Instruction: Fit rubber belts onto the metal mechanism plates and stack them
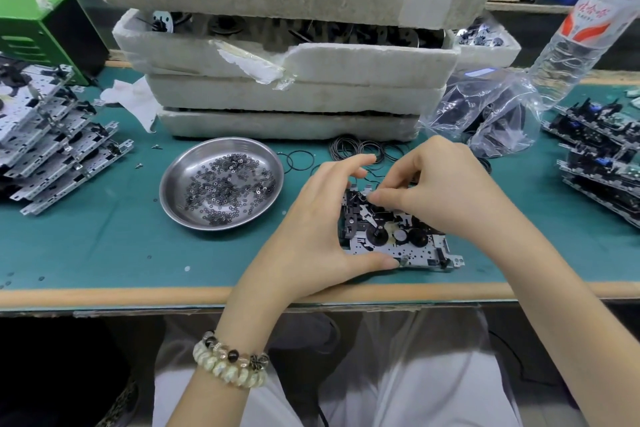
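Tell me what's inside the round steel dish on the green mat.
The steel dish holds loose small dark ring-shaped washers, thickest across its middle, bare metal around the wall. Anything beneath the denser clumps is covered.

left hand (pixel 311 218), right hand (pixel 440 184), gripping plate (pixel 388 242)

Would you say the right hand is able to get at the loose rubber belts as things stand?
Probably yes: the loose rubber belts lie just beyond the right hand with nothing between, though its fingers are pinching at the mechanism plate and would have to let go first.
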Tool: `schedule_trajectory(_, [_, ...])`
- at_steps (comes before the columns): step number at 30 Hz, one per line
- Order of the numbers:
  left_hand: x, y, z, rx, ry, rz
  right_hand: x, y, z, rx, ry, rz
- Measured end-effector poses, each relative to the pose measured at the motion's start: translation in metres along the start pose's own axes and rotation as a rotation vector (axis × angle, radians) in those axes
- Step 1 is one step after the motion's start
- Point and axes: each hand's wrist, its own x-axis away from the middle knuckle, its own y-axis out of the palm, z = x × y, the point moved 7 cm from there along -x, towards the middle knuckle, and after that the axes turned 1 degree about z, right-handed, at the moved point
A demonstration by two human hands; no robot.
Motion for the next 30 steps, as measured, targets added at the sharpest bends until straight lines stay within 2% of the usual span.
schedule_trajectory(5, [0.000,0.001,-0.002,-0.009,-0.001,-0.005,-0.008,0.001,0.000,-0.017,-0.003,-0.072])
schedule_trajectory(11, [0.000,0.001,-0.004,-0.024,0.005,-0.008,-0.018,0.008,0.009,-0.232,0.047,-0.242])
schedule_trajectory(23, [0.000,0.001,-0.007,-0.034,-0.003,-0.008,-0.015,0.010,0.014,-0.307,0.129,-0.278])
schedule_trajectory(26, [0.001,0.001,-0.007,-0.042,-0.011,-0.011,-0.011,0.005,0.011,-0.197,0.091,-0.197])
schedule_trajectory(30, [0.001,0.003,-0.005,-0.049,0.003,-0.015,0.004,0.000,-0.003,0.084,-0.052,0.087])
